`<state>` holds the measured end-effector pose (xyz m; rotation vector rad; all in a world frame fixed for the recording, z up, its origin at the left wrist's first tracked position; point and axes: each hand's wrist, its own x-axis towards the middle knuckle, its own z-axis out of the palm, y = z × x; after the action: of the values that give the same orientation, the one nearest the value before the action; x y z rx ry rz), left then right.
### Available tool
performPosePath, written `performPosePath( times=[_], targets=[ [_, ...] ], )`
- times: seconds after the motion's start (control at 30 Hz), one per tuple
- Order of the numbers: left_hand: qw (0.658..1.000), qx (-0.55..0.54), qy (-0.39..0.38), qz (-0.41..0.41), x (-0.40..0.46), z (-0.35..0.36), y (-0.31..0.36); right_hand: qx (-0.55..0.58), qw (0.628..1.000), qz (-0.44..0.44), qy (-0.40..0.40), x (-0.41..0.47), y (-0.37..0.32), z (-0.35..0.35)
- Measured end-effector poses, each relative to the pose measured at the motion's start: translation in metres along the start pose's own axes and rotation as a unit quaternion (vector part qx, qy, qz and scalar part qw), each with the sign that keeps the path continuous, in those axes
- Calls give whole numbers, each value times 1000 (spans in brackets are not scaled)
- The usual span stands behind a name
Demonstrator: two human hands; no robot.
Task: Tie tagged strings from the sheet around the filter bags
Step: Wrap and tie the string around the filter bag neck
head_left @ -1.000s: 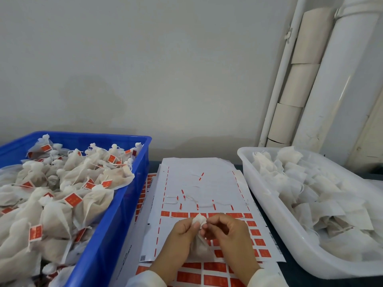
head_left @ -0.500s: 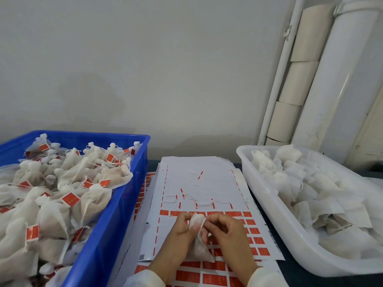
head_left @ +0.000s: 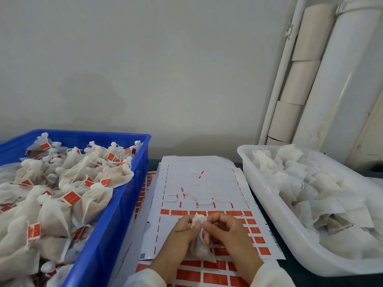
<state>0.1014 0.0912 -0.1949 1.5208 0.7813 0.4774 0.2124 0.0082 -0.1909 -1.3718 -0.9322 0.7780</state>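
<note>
We see both hands meeting low in the middle of the scene, above the near part of a white paper sheet printed with rows of orange-red tags point(head_left: 204, 189). The left hand point(head_left: 183, 229) pinches the gathered neck of a small white mesh filter bag point(head_left: 200, 246), its fingers curled around the bunched top. The right hand point(head_left: 224, 228) meets it from the right, its fingers also curled in and pinching at the same gathered neck, so that the two sets of fingertips touch across the puckered top of the bag. The filled body of the bag hangs below the hands, between the wrists, its lower corner lying over the near rows of tags. We cannot tell whether a string is already around the neck; it is too fine to make out there.

On the far half of the sheet several loose white strings lie where tags have been taken off. A second sheet of tags point(head_left: 207, 274) shows beneath, nearest us.

To the left stands a blue plastic crate point(head_left: 116, 220) heaped with tied filter bags bearing orange-red tags point(head_left: 62, 195). To the right stands a white plastic tub point(head_left: 273, 228) holding flat untied white filter bags point(head_left: 306, 189). Behind it, at the far right, white pipes point(head_left: 339, 83) run up the pale wall.
</note>
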Motion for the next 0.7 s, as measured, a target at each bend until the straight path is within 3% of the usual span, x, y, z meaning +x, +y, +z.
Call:
performPosePath(
  times=[0.27,0.4,0.6,0.7],
  targets=[
    [995,-92,-45,-19,-9,-2,6,61,995,37,-73,1,3,-4],
    [995,-90,-39,-10,-9,-1,7,69,994,62,-64,3,6,-5],
    [994,-100,-10,-34,-9,0,8,-52,997,51,-3,5,6,0],
    [990,-131,-28,-45,-10,-3,9,-121,992,-18,28,5,5,2]
  ],
)
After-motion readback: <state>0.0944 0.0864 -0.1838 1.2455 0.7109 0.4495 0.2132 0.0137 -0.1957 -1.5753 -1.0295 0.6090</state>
